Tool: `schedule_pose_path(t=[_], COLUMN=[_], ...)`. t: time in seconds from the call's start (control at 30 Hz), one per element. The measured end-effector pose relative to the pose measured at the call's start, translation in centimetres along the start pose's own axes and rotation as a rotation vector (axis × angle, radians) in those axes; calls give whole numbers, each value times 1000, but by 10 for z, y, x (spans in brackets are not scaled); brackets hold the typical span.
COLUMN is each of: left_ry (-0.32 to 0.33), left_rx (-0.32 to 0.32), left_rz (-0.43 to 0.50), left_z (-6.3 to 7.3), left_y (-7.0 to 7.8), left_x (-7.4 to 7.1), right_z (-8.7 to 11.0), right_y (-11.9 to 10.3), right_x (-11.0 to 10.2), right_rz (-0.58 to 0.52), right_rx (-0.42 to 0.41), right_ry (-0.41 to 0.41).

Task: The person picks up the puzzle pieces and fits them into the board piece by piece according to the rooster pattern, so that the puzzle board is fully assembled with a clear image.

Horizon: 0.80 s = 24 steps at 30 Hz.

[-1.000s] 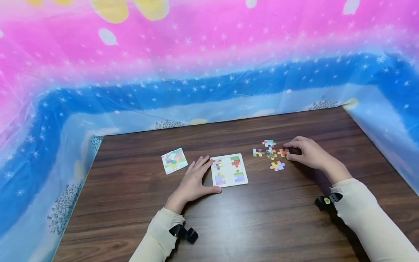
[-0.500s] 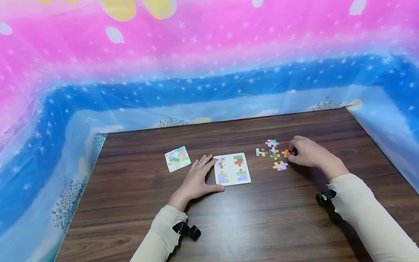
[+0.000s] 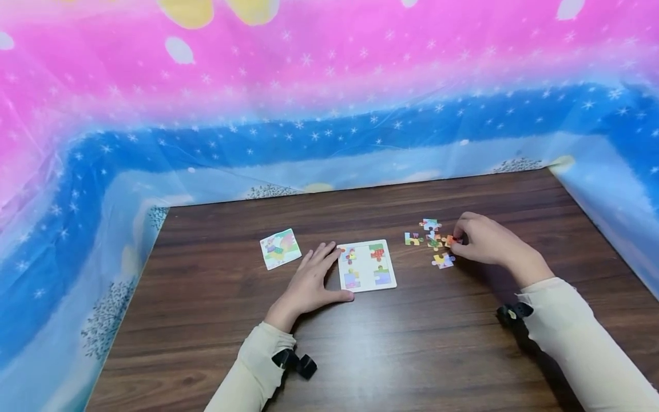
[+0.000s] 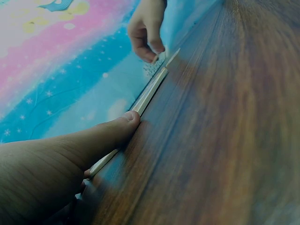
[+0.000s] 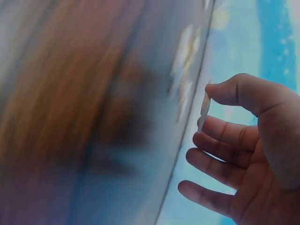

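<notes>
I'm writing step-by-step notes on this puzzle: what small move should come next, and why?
Probably carry the orange-patterned jigsaw piece toward the white square board: the right hand pinches it, the left hand touches the board's edge, and bare white shows between the board's four multicoloured corner pieces.

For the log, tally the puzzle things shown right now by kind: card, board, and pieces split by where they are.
Picture card: 1
Puzzle board: 1
Pieces set in the board: 4
Loose pieces on the tabletop: 4
Piece pinched by the right hand: 1
Total: 11
</notes>
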<state>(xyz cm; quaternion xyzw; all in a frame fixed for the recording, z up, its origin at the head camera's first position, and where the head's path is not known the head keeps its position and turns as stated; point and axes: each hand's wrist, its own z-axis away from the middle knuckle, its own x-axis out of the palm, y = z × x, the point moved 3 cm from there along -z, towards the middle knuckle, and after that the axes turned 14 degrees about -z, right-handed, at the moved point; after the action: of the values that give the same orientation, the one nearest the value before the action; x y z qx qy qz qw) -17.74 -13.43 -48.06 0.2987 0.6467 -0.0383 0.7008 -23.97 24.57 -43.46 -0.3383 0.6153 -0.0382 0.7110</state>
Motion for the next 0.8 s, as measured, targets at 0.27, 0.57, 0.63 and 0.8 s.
schedule_pose_path(t=[0.27, 0.57, 0.63, 0.8], left_ry=[-8, -10, -11, -13], left_rx=[-8, -4, -3, -7], left_rz=[-3, 1, 8, 9], left_z=[0, -3, -4, -1], left_y=[-2, -3, -2, 1], left_x=[-2, -2, -1, -1], right_z=[-14, -37, -40, -43], right_y=[-53, -107, -111, -114], right_x=[12, 54, 62, 74], right_rz=[-8, -20, -19, -4], right_rx=[-146, -282, -282, -270], right_ry=[-16, -94, -115, -136])
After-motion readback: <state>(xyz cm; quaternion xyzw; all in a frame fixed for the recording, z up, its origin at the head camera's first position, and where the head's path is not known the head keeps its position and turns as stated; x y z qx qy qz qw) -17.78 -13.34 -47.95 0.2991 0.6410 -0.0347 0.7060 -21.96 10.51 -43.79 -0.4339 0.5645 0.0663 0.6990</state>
